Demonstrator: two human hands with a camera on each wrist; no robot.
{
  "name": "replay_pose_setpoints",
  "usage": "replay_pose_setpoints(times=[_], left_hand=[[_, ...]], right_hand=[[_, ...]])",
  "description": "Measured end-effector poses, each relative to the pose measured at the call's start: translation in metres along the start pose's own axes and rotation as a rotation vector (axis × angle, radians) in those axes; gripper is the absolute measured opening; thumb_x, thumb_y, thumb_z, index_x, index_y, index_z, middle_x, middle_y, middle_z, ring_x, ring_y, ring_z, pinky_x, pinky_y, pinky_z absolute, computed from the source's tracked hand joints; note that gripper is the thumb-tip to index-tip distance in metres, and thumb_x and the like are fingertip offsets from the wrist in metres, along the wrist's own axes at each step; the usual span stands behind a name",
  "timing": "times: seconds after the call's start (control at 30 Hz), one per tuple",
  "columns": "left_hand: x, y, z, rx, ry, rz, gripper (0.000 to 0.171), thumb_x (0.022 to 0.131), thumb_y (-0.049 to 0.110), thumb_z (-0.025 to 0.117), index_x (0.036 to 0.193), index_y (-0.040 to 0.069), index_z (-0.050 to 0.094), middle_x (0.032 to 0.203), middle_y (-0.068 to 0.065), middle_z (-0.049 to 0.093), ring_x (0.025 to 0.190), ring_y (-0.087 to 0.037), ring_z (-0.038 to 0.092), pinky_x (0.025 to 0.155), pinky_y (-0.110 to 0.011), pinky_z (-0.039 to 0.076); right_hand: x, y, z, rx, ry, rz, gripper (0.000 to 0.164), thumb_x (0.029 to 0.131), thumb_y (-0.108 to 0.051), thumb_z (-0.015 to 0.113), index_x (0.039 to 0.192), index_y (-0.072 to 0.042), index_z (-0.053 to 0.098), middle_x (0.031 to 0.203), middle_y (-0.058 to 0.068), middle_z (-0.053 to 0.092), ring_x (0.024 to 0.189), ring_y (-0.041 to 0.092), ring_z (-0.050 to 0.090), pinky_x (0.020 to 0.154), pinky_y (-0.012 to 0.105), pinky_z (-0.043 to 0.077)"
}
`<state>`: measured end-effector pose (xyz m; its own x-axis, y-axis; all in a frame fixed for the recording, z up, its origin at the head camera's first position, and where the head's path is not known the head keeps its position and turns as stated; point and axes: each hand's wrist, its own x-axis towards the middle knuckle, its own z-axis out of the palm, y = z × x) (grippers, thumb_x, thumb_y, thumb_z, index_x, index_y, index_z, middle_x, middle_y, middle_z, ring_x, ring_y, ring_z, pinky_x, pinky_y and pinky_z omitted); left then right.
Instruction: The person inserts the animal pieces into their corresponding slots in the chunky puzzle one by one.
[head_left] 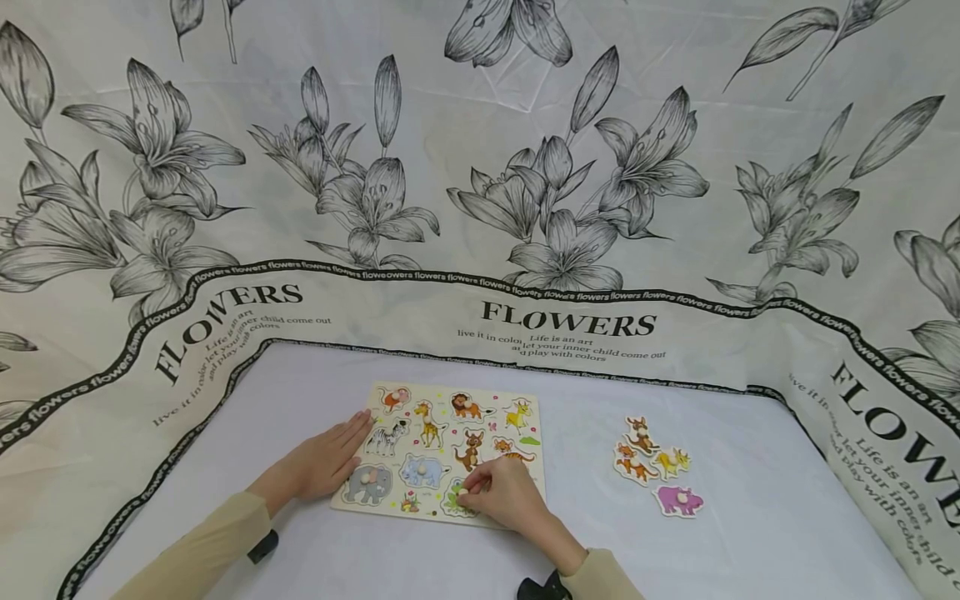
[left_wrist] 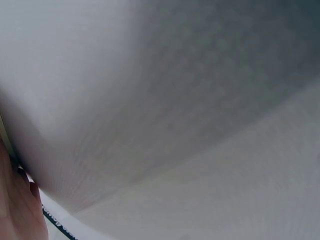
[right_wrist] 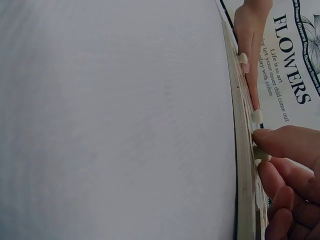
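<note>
A wooden animal puzzle board (head_left: 435,392) lies flat before me. My left hand (head_left: 330,458) rests on its left edge with fingers straight; only part of that hand (left_wrist: 22,210) appears in the left wrist view. Near the board's front edge, my right hand (head_left: 506,496) pinches the knob of a green animal puzzle piece (head_left: 452,497), partly hidden by the fingers. The right wrist view shows thumb and fingertip about this knob (right_wrist: 260,153). A grey elephant piece (head_left: 367,485) and a blue elephant piece (head_left: 423,472), both with knobs, sit to the left.
Right of the board lie loose puzzle pieces: a kangaroo (head_left: 640,434), a tiger (head_left: 633,463), a yellow horned animal (head_left: 671,462) and a purple hippo (head_left: 679,501). A white cloth (head_left: 585,550) covers the surface. Behind hangs a flower-printed curtain (head_left: 420,317).
</note>
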<state>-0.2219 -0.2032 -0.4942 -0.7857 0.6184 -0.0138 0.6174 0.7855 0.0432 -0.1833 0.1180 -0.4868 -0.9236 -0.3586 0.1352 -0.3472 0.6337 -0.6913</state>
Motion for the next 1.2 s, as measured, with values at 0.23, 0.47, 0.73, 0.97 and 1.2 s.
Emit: replay_pose_setpoints(times=[0.23,0.47,0.73,0.97,1.2], left_hand=[[0.001,-0.001,0.000,0.008,-0.001,-0.001,0.057,0.102,0.026,0.037,0.149,-0.005,0.026,0.158,-0.019,0.023,0.146,-0.033,0.024,0.119,-0.043,0.029],[0.001,-0.001,-0.001,0.008,0.007,0.002,0.058,0.102,0.027,0.038,0.149,-0.005,0.027,0.158,-0.019,0.024,0.146,-0.033,0.024,0.118,-0.043,0.029],[0.002,-0.001,-0.002,-0.005,0.000,0.000,0.057,0.102,0.026,0.038,0.149,-0.005,0.026,0.158,-0.019,0.023,0.146,-0.034,0.023,0.119,-0.043,0.029],[0.001,-0.001,-0.001,-0.014,-0.006,-0.005,0.057,0.102,0.026,0.037,0.149,-0.004,0.026,0.158,-0.019,0.022,0.147,-0.033,0.023,0.119,-0.043,0.028],[0.000,-0.001,0.000,-0.013,-0.006,-0.009,0.058,0.102,0.027,0.037,0.149,-0.005,0.026,0.158,-0.019,0.023,0.146,-0.034,0.024,0.119,-0.044,0.029]], right_hand=[[0.001,0.001,0.000,-0.004,-0.003,0.000,0.010,0.073,-0.018,0.082,0.072,-0.013,0.074,0.059,-0.010,0.063,0.048,-0.004,0.048,0.046,0.013,0.040],[0.001,0.000,-0.001,0.013,-0.012,-0.002,0.010,0.074,-0.017,0.082,0.075,-0.011,0.073,0.061,-0.009,0.063,0.050,-0.004,0.049,0.047,0.013,0.041],[0.000,0.001,-0.005,0.039,-0.044,-0.015,0.011,0.075,-0.018,0.081,0.079,-0.011,0.073,0.065,-0.009,0.064,0.052,-0.003,0.049,0.048,0.014,0.040],[-0.003,0.006,-0.010,0.021,-0.089,-0.075,0.012,0.076,-0.018,0.080,0.085,-0.013,0.073,0.072,-0.009,0.067,0.054,-0.003,0.046,0.049,0.014,0.040],[-0.009,0.013,-0.018,0.003,-0.069,-0.073,0.014,0.076,-0.019,0.081,0.086,-0.015,0.074,0.076,-0.008,0.068,0.056,-0.003,0.048,0.051,0.015,0.043]])
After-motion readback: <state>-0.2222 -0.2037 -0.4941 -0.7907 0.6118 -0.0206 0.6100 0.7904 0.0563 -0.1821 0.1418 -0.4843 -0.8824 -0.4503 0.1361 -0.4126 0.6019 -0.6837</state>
